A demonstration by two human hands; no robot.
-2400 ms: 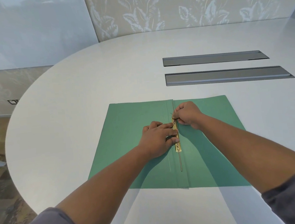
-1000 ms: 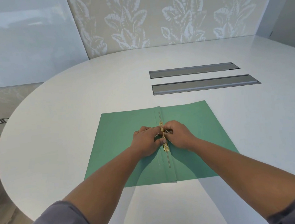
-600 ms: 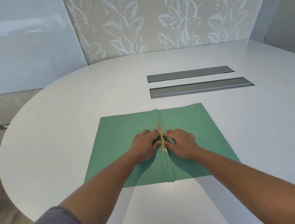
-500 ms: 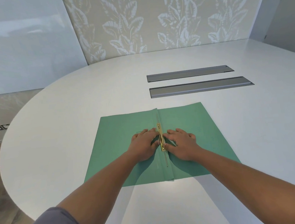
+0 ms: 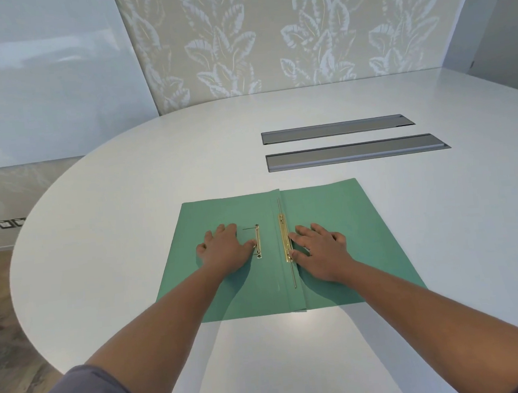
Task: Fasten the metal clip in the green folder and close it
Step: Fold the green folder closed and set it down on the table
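Note:
The green folder (image 5: 340, 218) lies open and flat on the white table. A gold metal clip bar (image 5: 284, 237) runs along its centre fold, with thin prongs stretching above and below it. A second, shorter gold clip piece (image 5: 258, 241) lies on the left flap. My left hand (image 5: 224, 250) rests flat on the left flap, its thumb tip touching that shorter piece. On the right flap my right hand (image 5: 321, 252) lies flat, fingers spread, thumb against the bar's lower end.
Two long grey cable-slot covers (image 5: 356, 151) are set into the table (image 5: 128, 206) beyond the folder. The table's rounded edge curves along the left, with floor below. A leaf-patterned wall stands behind.
My hands have parted from the centre fold. The left hand slid left across the flap, and the shorter clip piece now lies beside its thumb. The right hand stays flat by the bar.

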